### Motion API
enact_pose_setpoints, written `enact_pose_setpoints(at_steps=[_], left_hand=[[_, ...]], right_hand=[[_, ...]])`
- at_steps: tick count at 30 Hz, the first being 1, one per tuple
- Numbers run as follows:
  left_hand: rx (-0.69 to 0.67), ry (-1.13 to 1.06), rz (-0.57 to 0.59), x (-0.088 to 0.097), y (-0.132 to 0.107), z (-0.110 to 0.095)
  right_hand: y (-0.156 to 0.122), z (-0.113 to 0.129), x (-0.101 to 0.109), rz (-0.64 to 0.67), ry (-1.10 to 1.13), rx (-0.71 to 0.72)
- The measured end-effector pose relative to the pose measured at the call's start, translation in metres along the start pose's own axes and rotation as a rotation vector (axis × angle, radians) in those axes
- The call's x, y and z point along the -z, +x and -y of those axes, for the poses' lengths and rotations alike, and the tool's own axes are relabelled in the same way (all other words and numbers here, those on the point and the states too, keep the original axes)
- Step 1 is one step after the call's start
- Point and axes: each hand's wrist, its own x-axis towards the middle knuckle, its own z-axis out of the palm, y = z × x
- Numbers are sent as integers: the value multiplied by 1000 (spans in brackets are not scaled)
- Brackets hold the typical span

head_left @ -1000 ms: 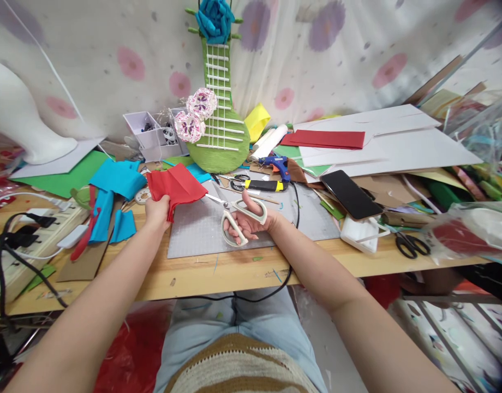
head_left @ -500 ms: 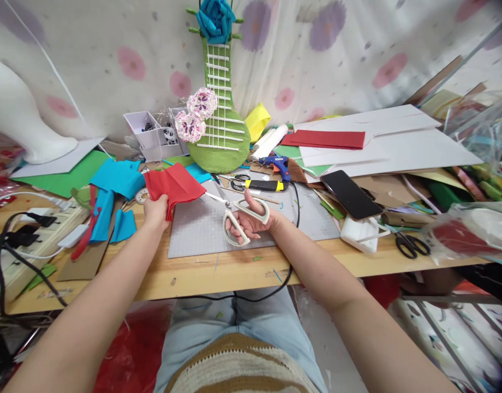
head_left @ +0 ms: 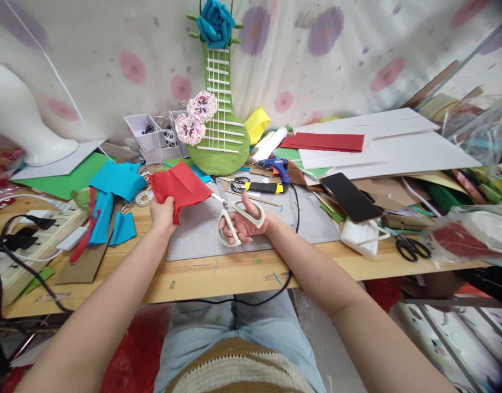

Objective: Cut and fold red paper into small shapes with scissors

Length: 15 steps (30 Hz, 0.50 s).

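Observation:
My left hand point(head_left: 163, 214) pinches the lower left edge of a piece of red crepe paper point(head_left: 180, 187), held above the left part of a grey cutting mat point(head_left: 193, 240). In my right hand point(head_left: 249, 221) are white-handled scissors point(head_left: 228, 222), thumb through one loop and fingers through the other. Their handles are spread and the blades part at the paper's right edge; one blade is partly hidden by the paper. Behind stands a green lute-shaped craft piece point(head_left: 219, 144) with white strings, two pink-and-white flowers point(head_left: 196, 117) and a blue paper rose point(head_left: 215, 24).
A blue glue gun point(head_left: 280, 169) and a yellow-black cutter point(head_left: 265, 188) lie behind the mat. To the right are a phone point(head_left: 350, 197), black scissors point(head_left: 412, 248) and white boards point(head_left: 406, 147). Blue paper pieces point(head_left: 120, 180) and a power strip point(head_left: 38, 245) are at left.
Both hands have shifted slightly: the left with the red paper a little to the right, the scissors slightly left. The scissors' handles stay spread.

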Motion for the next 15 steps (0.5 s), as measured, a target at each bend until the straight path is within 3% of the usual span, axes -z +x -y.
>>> enact_pose_setpoints(at_steps=[3, 8, 15], left_hand=[[64, -29, -36, -6, -9, -2], [-35, -31, -38, -12, -17, 1], [-100, -37, -80, -12, -18, 2]], right_hand=[[3, -1, -1, -18, 3, 5], [6, -4, -1, -75, -19, -16], [6, -2, -5, -155, -25, 81]])
